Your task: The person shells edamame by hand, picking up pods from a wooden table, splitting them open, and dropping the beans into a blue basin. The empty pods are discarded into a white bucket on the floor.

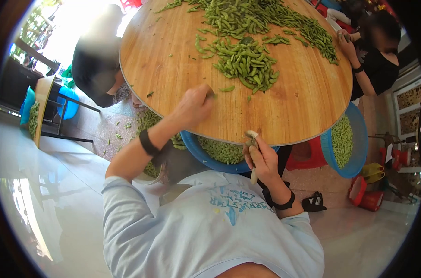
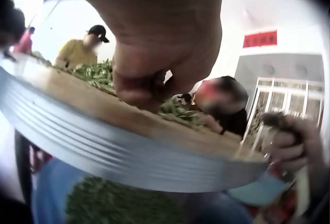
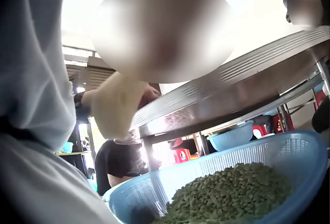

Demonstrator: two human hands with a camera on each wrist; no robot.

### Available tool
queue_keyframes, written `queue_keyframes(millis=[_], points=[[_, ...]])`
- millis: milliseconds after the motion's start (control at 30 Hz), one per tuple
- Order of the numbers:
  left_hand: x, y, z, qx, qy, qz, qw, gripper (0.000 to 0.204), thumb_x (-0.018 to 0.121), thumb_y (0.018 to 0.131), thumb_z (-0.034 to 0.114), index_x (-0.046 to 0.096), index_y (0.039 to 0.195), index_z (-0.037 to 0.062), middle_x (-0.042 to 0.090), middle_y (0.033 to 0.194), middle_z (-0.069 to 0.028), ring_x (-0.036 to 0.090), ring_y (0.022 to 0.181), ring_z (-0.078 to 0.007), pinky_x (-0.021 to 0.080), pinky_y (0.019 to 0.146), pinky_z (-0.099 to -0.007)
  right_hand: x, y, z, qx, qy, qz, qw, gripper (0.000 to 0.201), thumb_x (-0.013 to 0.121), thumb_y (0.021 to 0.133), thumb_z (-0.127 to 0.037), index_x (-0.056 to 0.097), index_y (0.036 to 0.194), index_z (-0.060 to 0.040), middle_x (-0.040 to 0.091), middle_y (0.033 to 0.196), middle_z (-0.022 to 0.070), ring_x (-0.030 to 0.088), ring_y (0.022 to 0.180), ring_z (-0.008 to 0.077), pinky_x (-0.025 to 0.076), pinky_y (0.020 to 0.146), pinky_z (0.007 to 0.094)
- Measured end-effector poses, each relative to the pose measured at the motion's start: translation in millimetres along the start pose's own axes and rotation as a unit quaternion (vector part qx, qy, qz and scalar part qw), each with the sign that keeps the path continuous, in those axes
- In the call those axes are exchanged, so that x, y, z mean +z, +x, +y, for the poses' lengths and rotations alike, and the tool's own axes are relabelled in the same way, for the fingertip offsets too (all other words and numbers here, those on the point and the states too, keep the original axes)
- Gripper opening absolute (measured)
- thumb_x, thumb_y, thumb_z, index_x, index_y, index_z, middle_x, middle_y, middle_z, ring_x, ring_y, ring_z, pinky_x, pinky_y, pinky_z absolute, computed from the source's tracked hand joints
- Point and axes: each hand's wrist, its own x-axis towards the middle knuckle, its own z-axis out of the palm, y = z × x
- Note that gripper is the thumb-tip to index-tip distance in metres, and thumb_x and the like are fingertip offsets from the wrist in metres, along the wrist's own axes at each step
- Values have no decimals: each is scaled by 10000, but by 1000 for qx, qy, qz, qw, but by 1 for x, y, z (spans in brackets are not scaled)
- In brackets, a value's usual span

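Note:
Green bean pods lie heaped on the round wooden table (image 1: 169, 69), the nearest pile (image 1: 250, 65) just beyond my left hand (image 1: 192, 107). That hand is low over the tabletop near its front edge, fingers curled, with a dark blurred patch at the fingertips. The left wrist view shows the curled fingers (image 2: 139, 87) close over the wood; no pod shows clearly between them. At the table's edge my right hand (image 1: 263, 162) grips a slim tool with a pale handle (image 1: 253, 177); its working end is hidden. Something dark covers the thumb tip.
Under the front edge stands a blue basin (image 1: 190, 141) of green beans. A blue basket (image 1: 361, 153) of shelled beans is at the right. Loose pods (image 1: 148, 119) lie low at the left. People sit at the left and right of the table. Red stools (image 1: 307, 155) stand below.

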Motion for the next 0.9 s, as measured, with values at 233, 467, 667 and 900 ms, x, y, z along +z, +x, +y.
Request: queue_keyframes(millis=[233,467,667,900], points=[[37,-57,41,-46,-429,-117,895,112,530,908,82,557,973,-5,523,774,34,458,654,-37,381,547,-201,11,14,-6,60,205,-22,977,419,395,973,-83,369,1381,7,566,827,61,456,535,52,375,445,181],[30,-63,56,-122,-456,-131,872,170,574,858,99,573,956,-40,589,752,-47,517,701,-97,443,608,-276,12,10,2,101,268,-47,957,429,397,978,-94,354,1396,-4,569,831,66,467,537,56,378,440,182],[-9,-75,35,52,-113,-90,988,118,595,830,76,559,902,-10,574,716,-96,568,637,-231,437,561,-369,4,5,-7,78,199,-39,976,419,409,979,-97,370,1385,0,574,840,72,454,539,53,374,449,181],[-63,-64,14,89,157,-199,963,159,588,750,39,608,905,15,561,854,-149,548,880,-339,458,727,-423,-18,10,7,25,106,18,994,417,427,973,-82,380,1379,4,572,834,55,444,565,38,373,462,174]])
